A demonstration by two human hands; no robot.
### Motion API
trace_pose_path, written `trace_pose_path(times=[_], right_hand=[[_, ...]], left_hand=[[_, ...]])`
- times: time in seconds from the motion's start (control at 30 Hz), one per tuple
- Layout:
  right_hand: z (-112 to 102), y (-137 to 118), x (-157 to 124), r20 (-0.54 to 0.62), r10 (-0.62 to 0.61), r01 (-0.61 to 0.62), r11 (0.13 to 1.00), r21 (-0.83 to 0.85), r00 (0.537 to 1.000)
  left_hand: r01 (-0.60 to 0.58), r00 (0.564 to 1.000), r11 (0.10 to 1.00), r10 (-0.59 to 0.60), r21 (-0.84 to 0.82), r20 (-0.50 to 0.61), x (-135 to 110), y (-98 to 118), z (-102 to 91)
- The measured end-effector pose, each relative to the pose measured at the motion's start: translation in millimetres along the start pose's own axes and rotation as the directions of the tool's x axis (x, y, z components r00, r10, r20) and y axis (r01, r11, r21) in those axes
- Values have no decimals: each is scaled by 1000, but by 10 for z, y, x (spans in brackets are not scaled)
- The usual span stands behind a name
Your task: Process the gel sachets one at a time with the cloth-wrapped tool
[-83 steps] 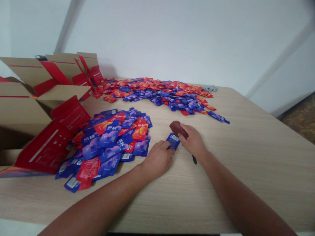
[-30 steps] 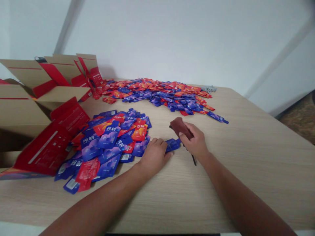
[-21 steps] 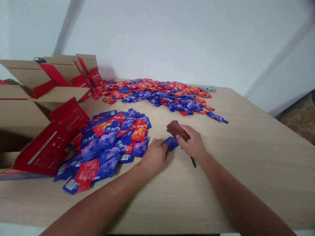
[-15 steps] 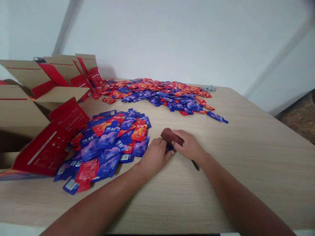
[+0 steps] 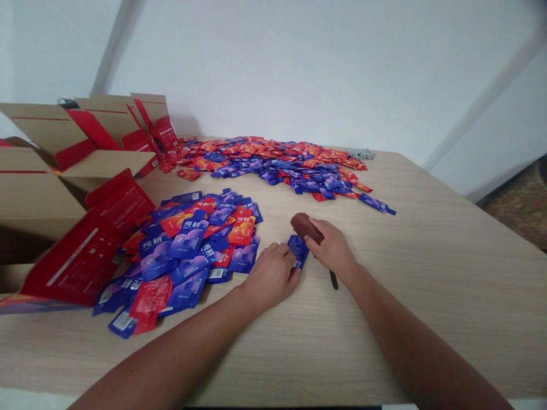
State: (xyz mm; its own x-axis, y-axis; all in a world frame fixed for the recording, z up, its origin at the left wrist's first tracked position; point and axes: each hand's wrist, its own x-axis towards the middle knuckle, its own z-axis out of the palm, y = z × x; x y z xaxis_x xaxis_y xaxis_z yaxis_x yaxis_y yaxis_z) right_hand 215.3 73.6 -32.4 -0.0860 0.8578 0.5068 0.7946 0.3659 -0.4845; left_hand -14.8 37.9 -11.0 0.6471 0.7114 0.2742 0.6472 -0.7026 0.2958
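Observation:
A dark blue packet (image 5: 298, 250) lies on the table, its near left edge under the fingers of my left hand (image 5: 273, 272). Those fingers are closed on it and partly cover it. My right hand (image 5: 331, 245), just right of the packet, is wrapped round a brown rounded object (image 5: 306, 226) with a smooth end; its exact kind does not show. A thin dark strip (image 5: 334, 280) sticks out below the right hand; whether it belongs to the brown object I cannot tell. A pile of blue and red packets (image 5: 188, 250) spreads left of my left hand.
Open cardboard boxes with red flaps (image 5: 92, 250) stand along the left side. A long heap of red and blue packets (image 5: 277, 162) runs along the wall at the back. One blue packet (image 5: 376, 203) lies at its right end, and a grey cloth-like thing (image 5: 361, 154) behind.
My right hand has lifted the brown object up and to the right, off the blue packet. More of the packet shows now. My left hand has barely moved.

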Motion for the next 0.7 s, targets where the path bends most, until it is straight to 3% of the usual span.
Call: trace_pose_path(times=[0.07,0.23,0.57,0.7], right_hand=[[-36,-77,-6,-19,-64,66,993,100,998],[-20,-188,-40,165,-235,206,963,175,958],[24,-191,-28,241,-212,192,976,105,947],[61,-136,-19,244,-152,142,988,56,958]], left_hand=[[-8,1000,1000,8,-6,-1,0,-9,11],[0,1000,1000,0,-11,-12,4,-25,33],[-7,1000,1000,7,-28,-23,8,-50,75],[-40,999,999,40,-15,-1,9,-60,80]])
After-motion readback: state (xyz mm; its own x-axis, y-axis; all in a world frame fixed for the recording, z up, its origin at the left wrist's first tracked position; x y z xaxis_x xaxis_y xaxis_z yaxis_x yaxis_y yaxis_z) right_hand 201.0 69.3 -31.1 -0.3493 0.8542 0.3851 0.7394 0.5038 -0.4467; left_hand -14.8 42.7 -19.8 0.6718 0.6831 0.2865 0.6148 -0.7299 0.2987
